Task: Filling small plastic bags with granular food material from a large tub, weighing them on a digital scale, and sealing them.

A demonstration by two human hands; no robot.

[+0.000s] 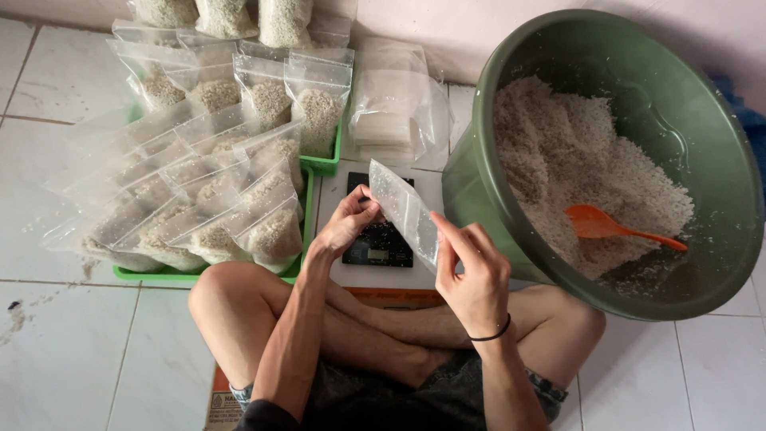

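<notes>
We hold an empty clear bag [405, 214] over the scale [378, 239], left hand [349, 223] and right hand [474, 275] both pinched on its edges, seemingly parting its mouth. Next we need it opened beside the green tub [479, 199] with the orange scoop [614, 226].

A large green basin [479, 191] tilts at the right, part filled with pale grain [574, 160]; an orange scoop [606, 226] lies in the grain. At the left, a green tray [323, 164] holds many clear zip bags of grain [263, 104], some upright, some leaning. A stack of empty clear bags [391, 112] sits behind a digital scale [379, 247] on the white tiled floor [48, 335].
</notes>
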